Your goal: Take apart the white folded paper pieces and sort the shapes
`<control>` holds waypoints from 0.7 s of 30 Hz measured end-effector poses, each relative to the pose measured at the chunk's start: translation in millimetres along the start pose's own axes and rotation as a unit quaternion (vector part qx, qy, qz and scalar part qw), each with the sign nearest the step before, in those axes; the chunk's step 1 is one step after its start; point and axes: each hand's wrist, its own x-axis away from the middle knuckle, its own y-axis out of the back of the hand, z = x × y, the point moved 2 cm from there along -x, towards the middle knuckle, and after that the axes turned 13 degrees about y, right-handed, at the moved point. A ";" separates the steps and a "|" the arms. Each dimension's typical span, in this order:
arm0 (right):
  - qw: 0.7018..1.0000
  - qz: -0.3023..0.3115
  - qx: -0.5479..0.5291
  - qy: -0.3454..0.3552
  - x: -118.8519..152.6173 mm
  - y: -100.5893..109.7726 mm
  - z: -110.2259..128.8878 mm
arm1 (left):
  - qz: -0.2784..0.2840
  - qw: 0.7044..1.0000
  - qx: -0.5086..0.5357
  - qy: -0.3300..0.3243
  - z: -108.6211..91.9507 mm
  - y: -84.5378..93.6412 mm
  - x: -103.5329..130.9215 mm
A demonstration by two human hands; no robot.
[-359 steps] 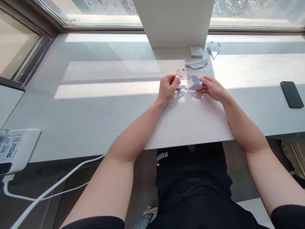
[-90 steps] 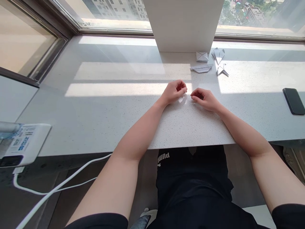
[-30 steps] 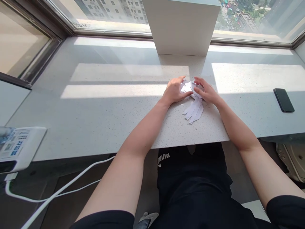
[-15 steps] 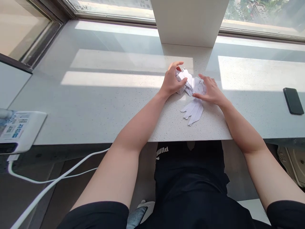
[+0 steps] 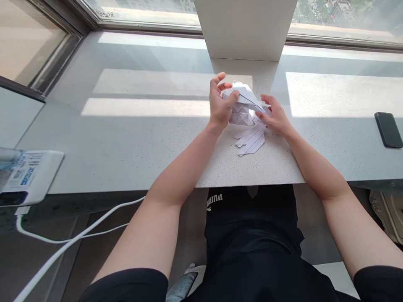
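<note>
Bathed in striped sunlight at a white, speckled counter, we are handling a bundle of white folded-paper shapes with both bare hands. Our left hand is gripping the bundle's left side, thumb pressing on the paper, upper fingers curling above it, while our right hand is closing thumb and fingers about its right end. Just below, white, pointed paper strips are fanning toward the near edge. Well apart at right, a black rectangular smartphone is lying on the counter.
</note>
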 end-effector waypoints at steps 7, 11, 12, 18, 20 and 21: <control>0.999 -0.002 0.028 -0.038 2.9 39.5 -10.4 | 0.169 0.985 -0.024 -0.003 -19.1 3.4 30.8; 0.998 0.008 0.061 -0.018 9.8 48.3 -5.9 | 0.223 0.973 -0.059 -0.022 -21.9 15.6 34.2; 0.998 0.011 0.055 -0.006 10.7 45.9 -2.6 | 0.243 0.967 -0.068 -0.025 -23.7 16.7 37.7; 0.993 0.089 0.028 0.067 13.2 9.9 14.5 | 0.315 0.937 -0.149 -0.025 -29.9 2.3 71.2; 0.993 0.093 0.036 0.063 13.5 5.3 14.4 | 0.301 0.939 -0.165 -0.035 -29.1 -2.8 74.6; 0.994 0.086 0.041 0.058 13.6 6.2 13.4 | 0.289 0.942 -0.167 -0.044 -28.8 -3.9 73.9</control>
